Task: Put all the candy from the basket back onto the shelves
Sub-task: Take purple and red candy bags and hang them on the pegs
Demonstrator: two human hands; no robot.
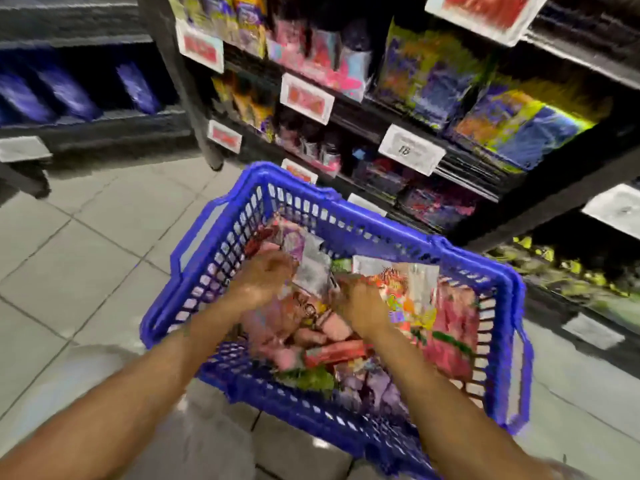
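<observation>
Two bare hands reach into a blue plastic lattice basket (346, 216) full of candy.

At centre frame the left hand (263, 277) and right hand (360, 306) are both down among the packets, fingers curled, but motion blur hides whether either is pinching anything. One basket stands on the grey tiled floor (79, 244), heaped with mixed candy packets (450, 320) in pink, red, silver, purple and green, too jumbled and blurred to count. Beyond it, at upper right, dark metal shelves (388, 123) carry more bright candy bags on at least four levels. About eight white price tags (410, 154) hang along their edges.
</observation>
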